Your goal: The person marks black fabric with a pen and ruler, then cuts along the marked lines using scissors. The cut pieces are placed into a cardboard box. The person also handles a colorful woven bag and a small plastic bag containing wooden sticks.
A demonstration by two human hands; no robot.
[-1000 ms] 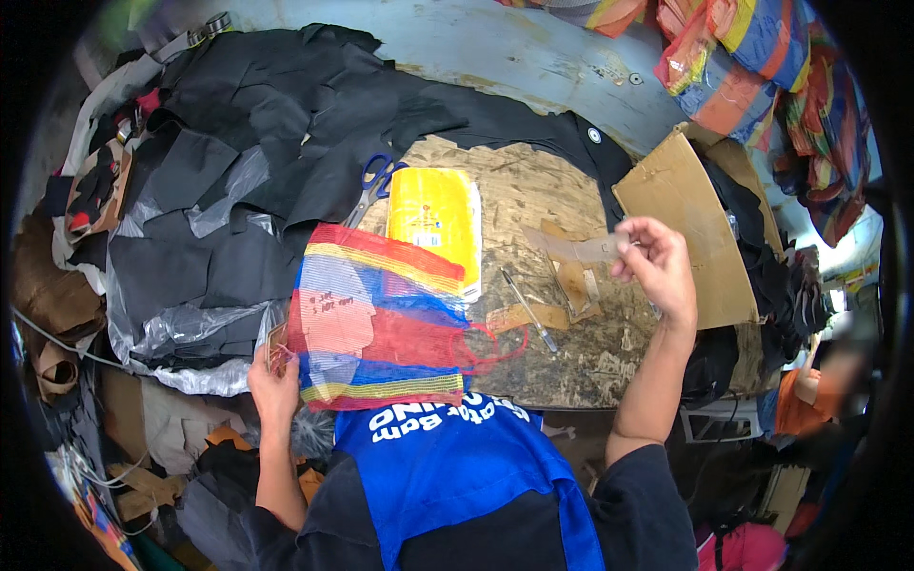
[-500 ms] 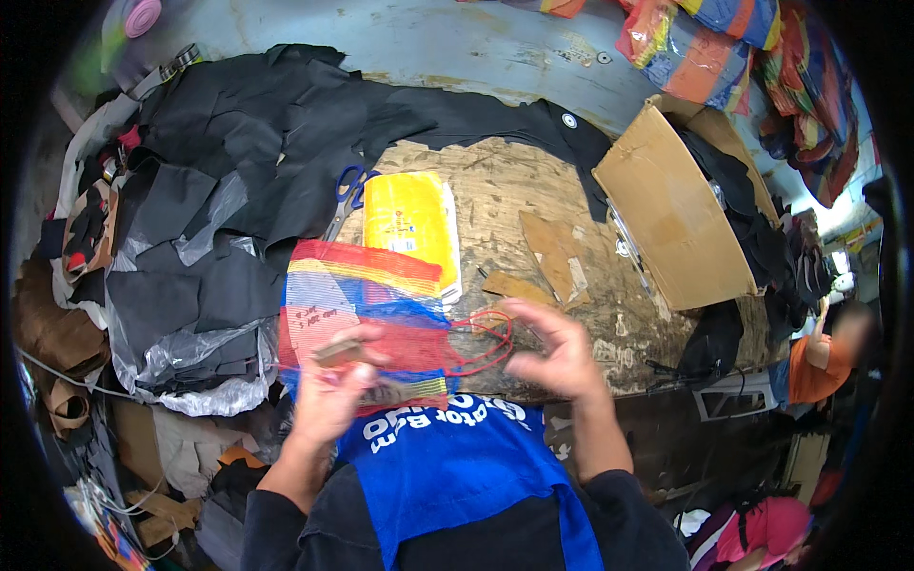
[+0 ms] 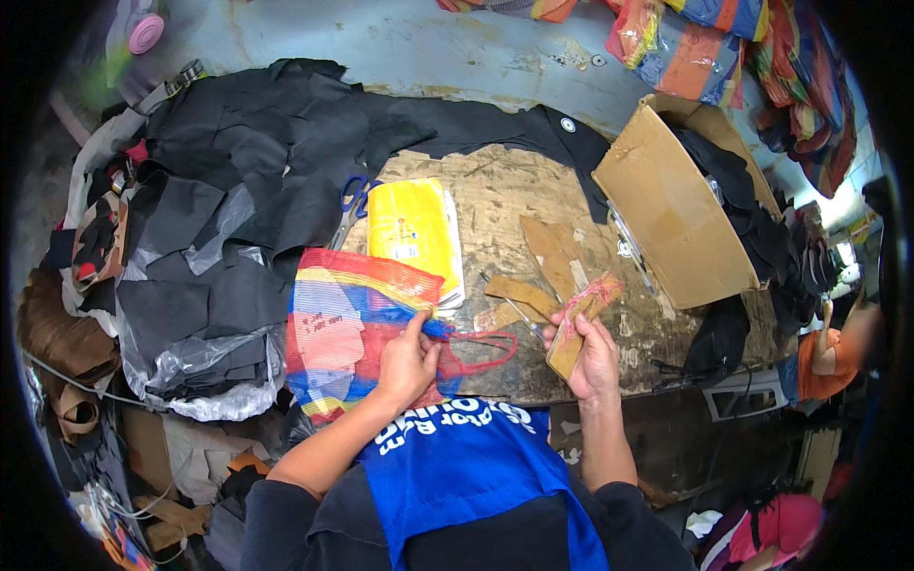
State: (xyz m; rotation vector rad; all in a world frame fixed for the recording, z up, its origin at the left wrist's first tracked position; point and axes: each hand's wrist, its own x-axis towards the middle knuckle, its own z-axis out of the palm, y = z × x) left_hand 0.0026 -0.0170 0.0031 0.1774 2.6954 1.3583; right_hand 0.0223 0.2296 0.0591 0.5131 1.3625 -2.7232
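Note:
A striped mesh bag (image 3: 367,290) in red, yellow and blue lies flat at the table's near edge, with a pale paper inside and a red cord loop (image 3: 500,345) at its right end. My left hand (image 3: 409,366) is closed at the bag's right side, index finger stretched along the mesh; its other fingers are partly hidden. In my right hand (image 3: 595,362), raised right of the cord, are tan leather strips (image 3: 566,347) with pink threads tangled over them. Behind them lie more tan leather scraps (image 3: 545,246) and a thin pen-like tool (image 3: 520,312).
A yellow packet (image 3: 405,214) lies beyond the bag, beside blue-handled scissors (image 3: 352,200). Black sheet material (image 3: 257,124) and clear plastic (image 3: 224,381) cover the left side. A cardboard box (image 3: 676,209) of black pieces stands right. Two people (image 3: 824,362) are farther right.
The tan piece has left my left hand, which moved right along the bag. My right hand, earlier spread by the cord, now grips tan strips with pink threads. The cord loop has shifted.

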